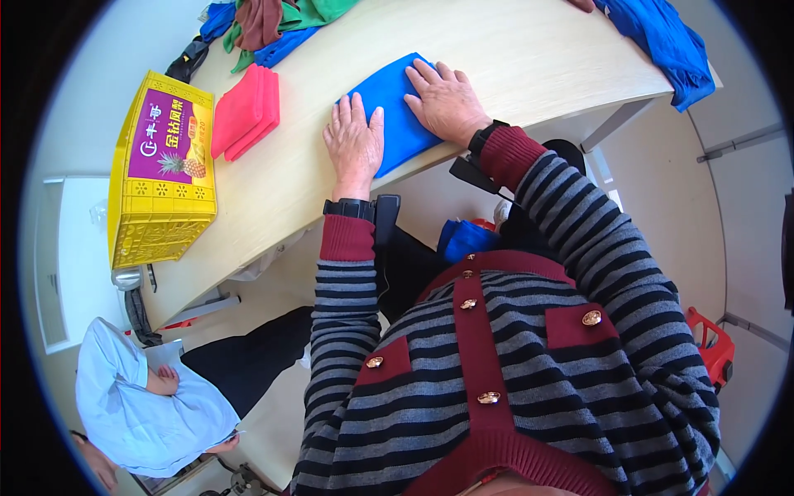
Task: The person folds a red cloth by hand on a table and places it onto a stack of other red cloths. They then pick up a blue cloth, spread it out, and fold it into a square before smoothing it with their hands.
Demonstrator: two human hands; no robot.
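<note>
A folded blue cloth (397, 124) lies flat near the front edge of the pale wooden table (529, 50). My left hand (354, 142) rests palm down over its left edge, fingers stretched out and pointing away from me. On its right side my right hand (449, 102) presses flat, fingers spread. Neither hand grips the cloth. To the left, a folded red cloth (246, 112) lies in a neat stack of layers beside a yellow plastic crate (161, 217).
Crumpled green cloth (327, 10) and brown cloth (258, 23) lie at the far left. More blue cloth (662, 50) hangs over the table's right end. A person in a light blue top (157, 405) sits at lower left. A red plastic object (711, 347) stands right.
</note>
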